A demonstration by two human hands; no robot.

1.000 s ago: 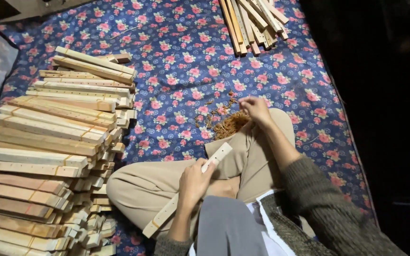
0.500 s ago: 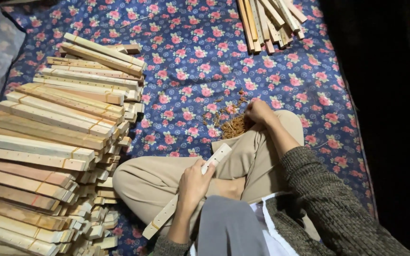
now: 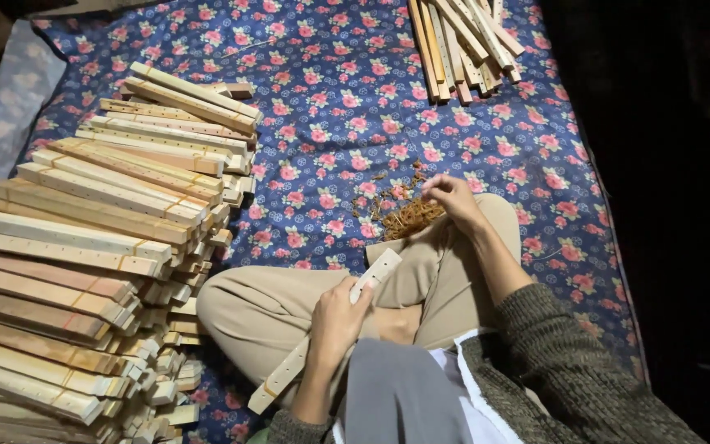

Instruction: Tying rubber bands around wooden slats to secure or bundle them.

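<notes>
I sit cross-legged on a blue floral cloth. My left hand grips a pale wooden slat with a row of holes, which lies slanted across my lap. My right hand reaches forward over my knee, fingers pinched together just above a small heap of thin brown strands on the cloth. Whether anything is between those fingers I cannot make out.
A large stack of banded wooden slats fills the left side, close to my left knee. A smaller bundle of slats lies at the far top. A folded pale cloth sits at the upper left. Darkness bounds the right.
The view has shifted a little. My right hand stays by the brown strands with small finger movement; my left hand keeps holding the slat.
</notes>
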